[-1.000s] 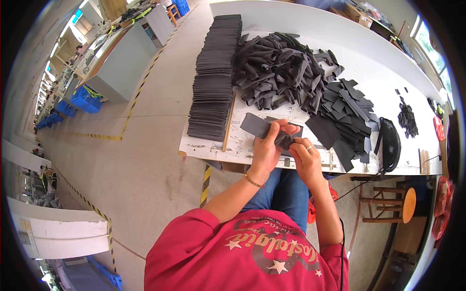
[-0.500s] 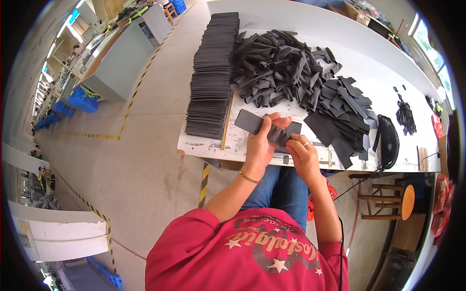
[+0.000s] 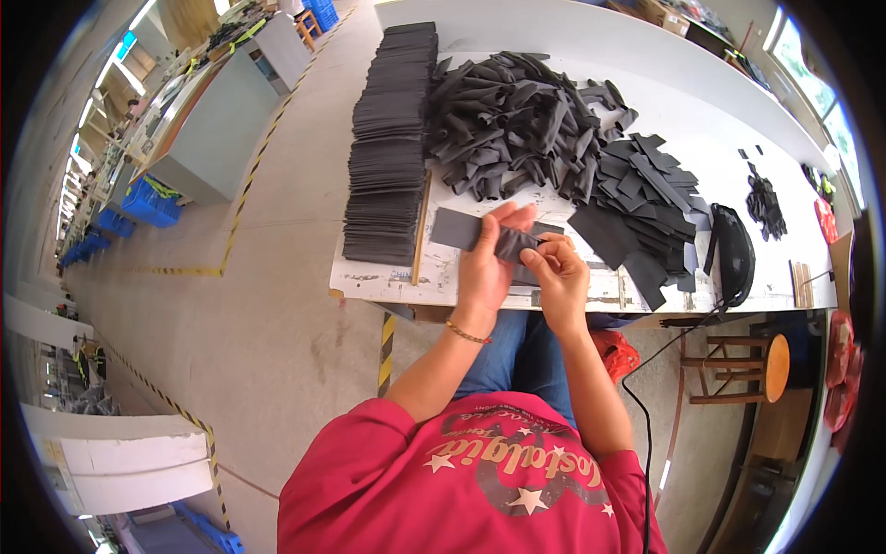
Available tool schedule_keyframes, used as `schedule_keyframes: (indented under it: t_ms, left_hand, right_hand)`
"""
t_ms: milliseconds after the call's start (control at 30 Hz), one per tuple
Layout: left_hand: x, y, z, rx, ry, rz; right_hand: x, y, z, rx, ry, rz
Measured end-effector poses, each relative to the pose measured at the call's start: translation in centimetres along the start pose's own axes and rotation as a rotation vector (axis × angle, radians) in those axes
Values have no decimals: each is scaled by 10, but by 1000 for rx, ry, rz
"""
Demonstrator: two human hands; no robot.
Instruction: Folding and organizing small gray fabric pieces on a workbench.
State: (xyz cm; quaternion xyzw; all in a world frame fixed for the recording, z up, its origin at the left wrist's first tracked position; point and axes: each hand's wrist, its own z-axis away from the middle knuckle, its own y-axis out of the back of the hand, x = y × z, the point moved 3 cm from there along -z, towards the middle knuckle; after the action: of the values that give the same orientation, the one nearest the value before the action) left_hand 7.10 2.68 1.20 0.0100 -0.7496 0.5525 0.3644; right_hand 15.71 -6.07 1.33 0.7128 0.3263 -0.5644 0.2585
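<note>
Above a white table [image 3: 697, 120], the left hand [image 3: 484, 268] gripped a dark grey fabric strip [image 3: 457, 228] beneath its thumb, while the right hand [image 3: 561, 280], at the strip's four o'clock, pinched its crumpled part between thumb and fingers. The long axis ran just past nine o'clock to just past three, its flat end nearer the left hand.

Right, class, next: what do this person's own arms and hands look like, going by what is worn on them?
The left sleeve and right sleeve are crimson, short and loose, leaving the forearms bare. A thin, reddish-brown bracelet circles the left wrist. Neither the left hand nor the right hand wears a glove.
</note>
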Motion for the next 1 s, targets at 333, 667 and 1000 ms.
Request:
schedule_keyframes:
  t_ms: [333, 667, 1000]
  left_hand:
    - [14, 0, 2, -46, -7, -81]
    - [39, 31, 6, 107, -124, -152]
    - [47, 29, 0, 137, -78, -149]
  right_hand:
    - [-7, 13, -4, -33, -103, -186]
    - [7, 19, -8, -56, -112, -184]
    - [12, 14, 0, -88, -143, -71]
